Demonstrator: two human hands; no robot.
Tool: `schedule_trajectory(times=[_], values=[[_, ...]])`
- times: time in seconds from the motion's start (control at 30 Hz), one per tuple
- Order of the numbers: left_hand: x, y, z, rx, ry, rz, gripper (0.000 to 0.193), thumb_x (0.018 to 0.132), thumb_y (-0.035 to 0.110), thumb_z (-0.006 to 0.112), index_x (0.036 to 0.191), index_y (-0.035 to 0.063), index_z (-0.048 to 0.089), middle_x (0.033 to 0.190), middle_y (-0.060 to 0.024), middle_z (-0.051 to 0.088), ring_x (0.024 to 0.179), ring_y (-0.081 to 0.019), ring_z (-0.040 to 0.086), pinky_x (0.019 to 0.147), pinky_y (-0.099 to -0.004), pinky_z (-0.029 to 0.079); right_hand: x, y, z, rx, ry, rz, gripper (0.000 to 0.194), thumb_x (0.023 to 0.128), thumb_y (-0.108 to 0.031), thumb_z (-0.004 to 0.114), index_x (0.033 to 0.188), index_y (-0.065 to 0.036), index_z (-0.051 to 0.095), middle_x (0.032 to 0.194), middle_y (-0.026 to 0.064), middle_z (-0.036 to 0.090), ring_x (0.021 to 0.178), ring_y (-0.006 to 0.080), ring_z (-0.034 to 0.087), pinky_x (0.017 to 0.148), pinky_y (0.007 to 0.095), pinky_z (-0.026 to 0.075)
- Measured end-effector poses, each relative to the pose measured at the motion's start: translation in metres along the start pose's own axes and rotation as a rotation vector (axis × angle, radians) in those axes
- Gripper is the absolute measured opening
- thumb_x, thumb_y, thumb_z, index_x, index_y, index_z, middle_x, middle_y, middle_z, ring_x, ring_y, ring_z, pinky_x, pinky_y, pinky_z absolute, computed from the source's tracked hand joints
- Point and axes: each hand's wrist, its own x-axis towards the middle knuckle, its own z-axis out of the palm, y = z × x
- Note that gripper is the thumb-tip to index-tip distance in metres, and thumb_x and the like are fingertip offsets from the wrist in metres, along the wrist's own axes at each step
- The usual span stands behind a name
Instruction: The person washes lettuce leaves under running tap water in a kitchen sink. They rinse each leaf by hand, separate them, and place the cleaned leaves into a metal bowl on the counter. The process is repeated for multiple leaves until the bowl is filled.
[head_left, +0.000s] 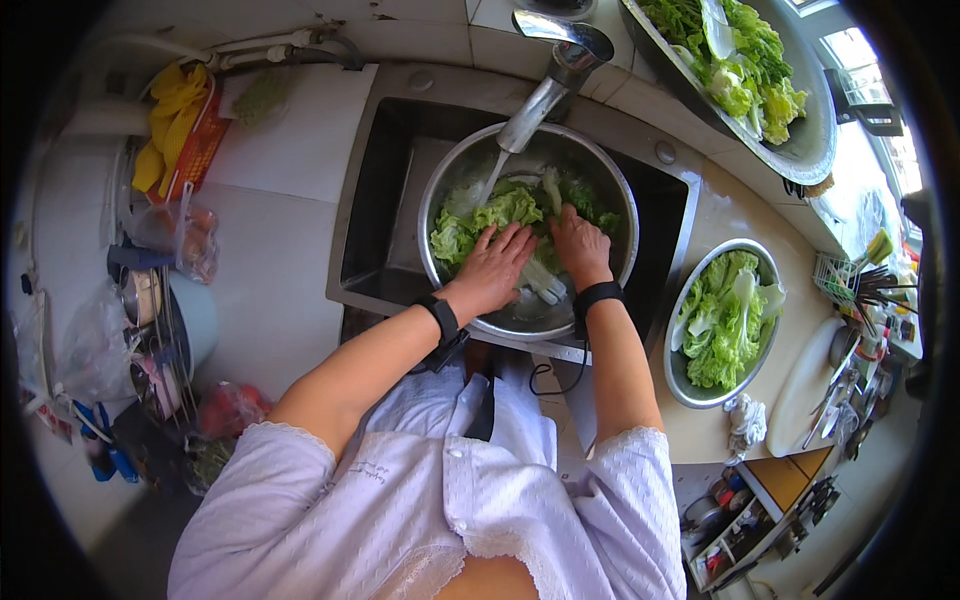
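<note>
A round metal basin (632, 217) sits across the sink, holding water and green leafy vegetable leaves (506, 210) that look like napa cabbage or lettuce. Water runs from the chrome faucet (534, 112) into its left side. My left hand (495, 270) lies palm down over the leaves, fingers slightly apart. Beside it, my right hand (583, 246) has its fingers curled at the base of an upright leaf stalk (553, 189). A pale leaf stalk (541, 280) floats between the hands, near the basin's front. Submerged fingertips are partly hidden.
Right of the sink (382, 202), a metal bowl (673, 371) of leaves stands on the counter near a crumpled cloth (746, 424) and white cutting board (799, 397). A large basin (814, 150) with more leaves occupies the upper-right ledge. An orange basket (196, 142) stands left.
</note>
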Motion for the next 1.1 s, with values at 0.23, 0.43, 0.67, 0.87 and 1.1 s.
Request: schedule_trajectory(times=[0.23,0.43,0.67,0.87,1.1], values=[[0.029,0.007,-0.004,0.001,0.005,-0.148,0.055,0.066,0.031,0.078,0.114,0.009,0.061,0.111,-0.0074,0.057,0.118,-0.0281,0.045,0.102,-0.0502,0.029,0.001,0.017,-0.024,0.258,-0.239,-0.018,0.034,0.089,-0.036,0.06,0.098,-0.005,0.05,0.084,0.0223,0.066,0.082,0.0435,0.063,0.072,0.0515,0.05],[0.019,0.0,-0.052,-0.135,0.27,-0.04,0.024,0.071,0.025,0.073,0.084,0.0055,0.067,0.1,-0.0087,0.06,0.111,-0.0288,0.049,0.099,-0.0471,0.033,-0.017,0.014,-0.109,1.009,-0.038,0.061,0.03,0.096,-0.027,0.059,0.104,0.001,0.056,0.081,0.0074,0.061,0.072,0.0151,0.054,0.065,0.0308,0.045],[0.005,-0.013,-0.076,-0.429,0.575,-0.194,0.02,0.08,0.014,0.067,0.094,0.0016,0.06,0.101,-0.0131,0.06,0.098,-0.034,0.058,0.085,-0.0408,0.048,-0.026,0.015,-0.143,1.375,0.054,0.198,0.03,0.099,-0.029,0.056,0.11,-0.001,0.058,0.086,-0.0007,0.058,0.078,0.006,0.049,0.069,0.0224,0.043],[0.01,-0.021,-0.019,-0.105,0.294,-0.119,0.038,0.084,0.016,0.064,0.12,0.0065,0.056,0.119,-0.0115,0.055,0.115,-0.0314,0.05,0.093,-0.0431,0.041,-0.03,0.003,-0.043,0.561,-0.098,0.238,0.036,0.095,-0.037,0.056,0.106,-0.003,0.052,0.097,0.0191,0.067,0.091,0.0404,0.064,0.075,0.0448,0.049],[0.031,-0.023,0.022,0.177,0.188,-0.122,0.04,0.079,0.017,0.066,0.118,0.0105,0.06,0.123,-0.0089,0.053,0.118,-0.027,0.047,0.093,-0.0448,0.037,-0.014,-0.008,0.014,0.124,-0.282,0.24,0.037,0.092,-0.041,0.052,0.107,-0.007,0.05,0.095,0.0213,0.068,0.09,0.0413,0.066,0.076,0.0582,0.047]])
